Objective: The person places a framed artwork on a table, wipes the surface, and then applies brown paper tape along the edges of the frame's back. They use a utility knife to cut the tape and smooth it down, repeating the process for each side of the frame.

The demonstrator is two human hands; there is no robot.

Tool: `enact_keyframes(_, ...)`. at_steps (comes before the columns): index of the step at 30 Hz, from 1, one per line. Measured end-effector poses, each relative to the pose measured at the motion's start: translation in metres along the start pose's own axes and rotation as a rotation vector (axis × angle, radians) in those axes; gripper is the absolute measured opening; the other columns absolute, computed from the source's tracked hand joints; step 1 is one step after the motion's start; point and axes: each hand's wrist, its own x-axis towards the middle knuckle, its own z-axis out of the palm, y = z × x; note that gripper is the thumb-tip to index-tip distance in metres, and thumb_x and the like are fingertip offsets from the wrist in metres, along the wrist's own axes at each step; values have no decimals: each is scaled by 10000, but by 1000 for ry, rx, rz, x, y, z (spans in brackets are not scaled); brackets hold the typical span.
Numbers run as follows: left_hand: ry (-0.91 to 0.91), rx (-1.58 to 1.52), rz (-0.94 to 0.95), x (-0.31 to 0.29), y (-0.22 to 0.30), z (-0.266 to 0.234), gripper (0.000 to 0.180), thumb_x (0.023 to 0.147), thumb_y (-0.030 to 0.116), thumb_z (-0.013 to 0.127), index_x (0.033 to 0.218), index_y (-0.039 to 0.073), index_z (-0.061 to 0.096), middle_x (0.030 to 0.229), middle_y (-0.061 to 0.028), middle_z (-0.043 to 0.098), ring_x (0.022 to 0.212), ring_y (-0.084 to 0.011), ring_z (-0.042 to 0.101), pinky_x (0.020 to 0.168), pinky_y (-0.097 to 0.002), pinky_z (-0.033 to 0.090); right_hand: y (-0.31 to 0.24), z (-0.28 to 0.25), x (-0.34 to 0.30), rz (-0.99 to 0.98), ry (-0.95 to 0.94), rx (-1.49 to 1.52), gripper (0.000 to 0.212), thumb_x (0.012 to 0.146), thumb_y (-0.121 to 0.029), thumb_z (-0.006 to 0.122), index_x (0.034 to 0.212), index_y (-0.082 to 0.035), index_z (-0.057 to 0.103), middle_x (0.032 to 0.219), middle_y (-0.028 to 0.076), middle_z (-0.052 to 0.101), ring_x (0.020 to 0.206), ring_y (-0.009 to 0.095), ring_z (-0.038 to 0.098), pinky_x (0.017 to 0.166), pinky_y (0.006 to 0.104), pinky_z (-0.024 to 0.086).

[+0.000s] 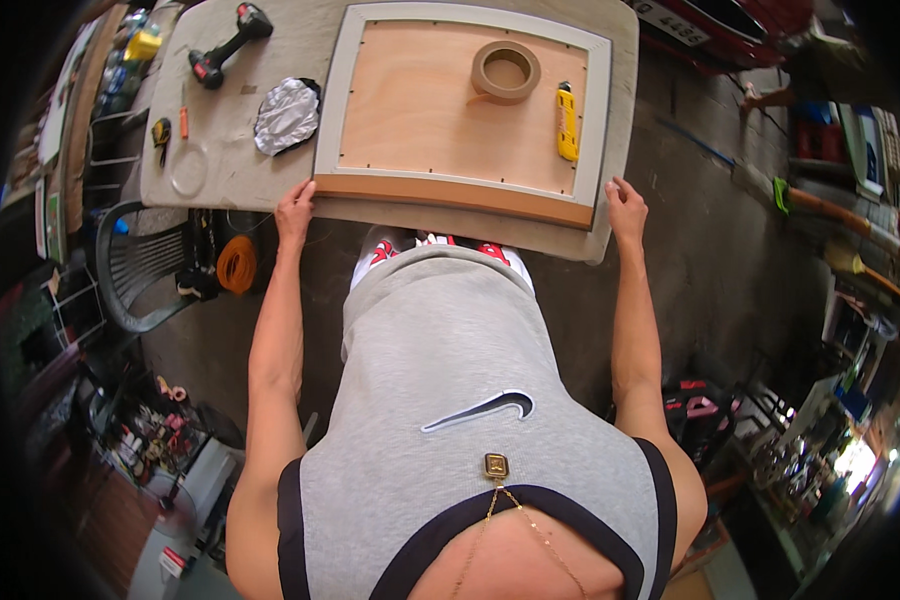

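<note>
Left hand (pixel 294 212): it's sitting right at the near left corner of the frame, fingers bending inward and partly closed, the tips seeming to be touching the edge; whether they're actually pinching it, I'm not able to tell.
Right hand (pixel 625 212): it's curling the same way, half closed, tips pointing up along the right side, just beside the edge; contact there isn't showing clearly, and nothing else is appearing in its fingers.
Picture frame (pixel 339 100): it's lying flat on the desk (pixel 228 178), straight ahead of the body, back panel (pixel 410 110) facing up, filling the space between the two hands.
Long axis: it's running side to side, from one hand across to the other, and it's slanting a little, the near right corner sitting closer to the body than the near left.
Nearer hand: the left is looking like the closer one, right on its corner; the right is standing just outside the opposite edge, slightly beyond its corner.
Brown strip (pixel 450 197): it's running along the near side, stretching between the hands.
Tape roll (pixel 506 94): it's lying on the panel, toward the far side, right of centre.
Yellow knife (pixel 567 125): it's lying by the right rim, pointing away from the body, ahead of the right hand and apart from it.
Foil (pixel 287 117): it's sitting crumpled beside the left rim, ahead of the left hand.
</note>
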Motion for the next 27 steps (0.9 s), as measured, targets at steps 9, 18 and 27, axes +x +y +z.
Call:
enact_keyframes(9, 210, 175, 23, -24, 27, 18, 535, 735, 511, 772, 1073, 99, 724, 832, -60, 672, 747, -149, 621, 701, -296, 504, -27, 35, 46, -50, 24, -32, 529, 846, -411, 669, 1199, -20, 627, 874, 149, 671, 825, 280, 663, 764, 391, 511)
enact_keyframes(18, 155, 293, 24, 17, 21, 23, 496, 788, 498, 711, 1014, 57, 733, 879, -139, 713, 862, -270, 680, 799, -373, 505, -44, 50, 53, -51, 111, -35, 516, 893, -414, 583, 1202, -2, 616, 1035, 212, 614, 1008, 373, 597, 880, 443, 464)
enact_keyframes(27, 56, 361, -14, 31, 27, 6, 504, 785, 500, 711, 988, 40, 734, 889, -132, 722, 832, -247, 681, 790, -363, 500, -24, 38, 32, 96, 22, 197, 428, 885, -370, 604, 1139, -32, 671, 1072, 194, 639, 1059, 370, 601, 934, 411, 450)
